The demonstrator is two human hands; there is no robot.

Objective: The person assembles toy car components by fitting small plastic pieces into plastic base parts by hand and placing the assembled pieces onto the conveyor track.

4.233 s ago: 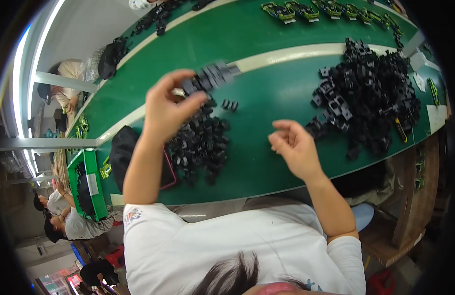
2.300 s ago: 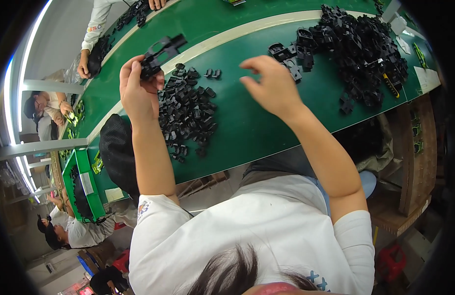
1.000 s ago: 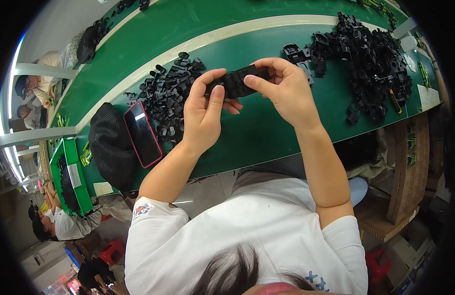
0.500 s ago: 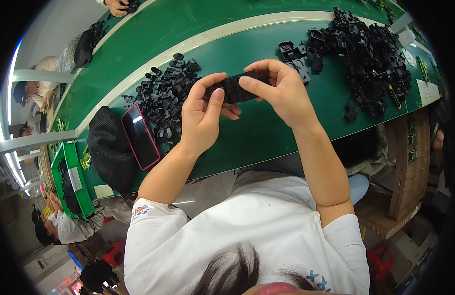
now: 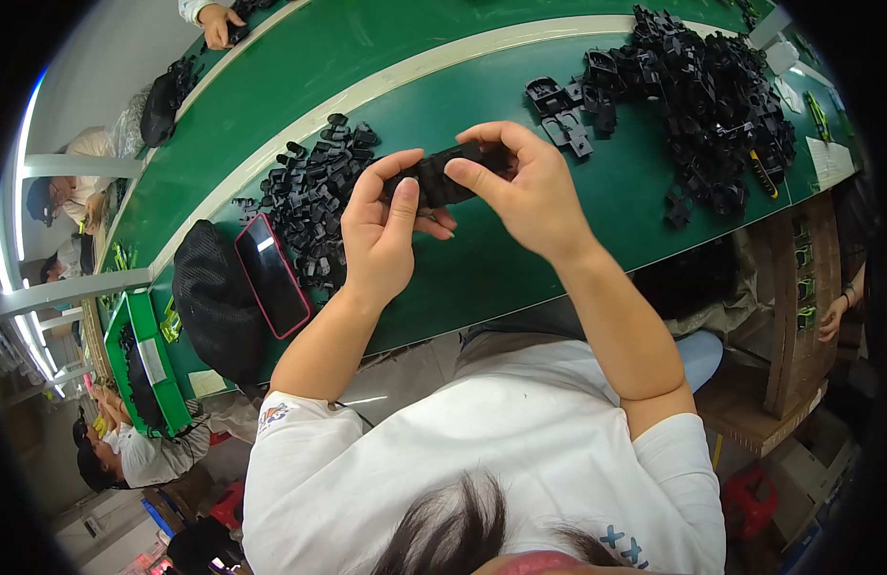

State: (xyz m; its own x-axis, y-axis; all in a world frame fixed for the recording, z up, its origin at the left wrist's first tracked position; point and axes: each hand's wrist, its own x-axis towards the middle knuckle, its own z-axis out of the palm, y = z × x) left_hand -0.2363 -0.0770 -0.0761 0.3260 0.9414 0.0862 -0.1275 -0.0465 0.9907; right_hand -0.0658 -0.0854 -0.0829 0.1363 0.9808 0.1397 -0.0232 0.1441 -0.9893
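Change since half a second ago: your hands have hardly shifted; the black plastic part (image 5: 450,173) stays held between them above the bench (image 5: 520,254), at the same tilt.
Left hand (image 5: 381,235): your fingers (image 5: 402,204) are closed round the part's left end, thumb lying along its near face.
Right hand (image 5: 525,187): your fingers (image 5: 477,179) pinch the right end, thumb on the near side, the others curled over the top.
Part location: in the air between both hands, clear of the green surface, between the small-piece pile (image 5: 314,196) on the left and the large heap (image 5: 697,91) on the right.
Risk, slip: the grip sits only at the two ends; if you press the halves unevenly, the part may twist out and drop among the loose pieces, where it would be hard to tell apart.
Risk, pinch: your right thumb lies near the joint; a sudden snap could nip it.
Risk, phone (image 5: 271,275): it lies on the dark cap (image 5: 214,307) near the bench edge, close to your left forearm; a wide elbow move could push it off.
Unclear: whether the part is one piece or two, since your fingers hide the middle.
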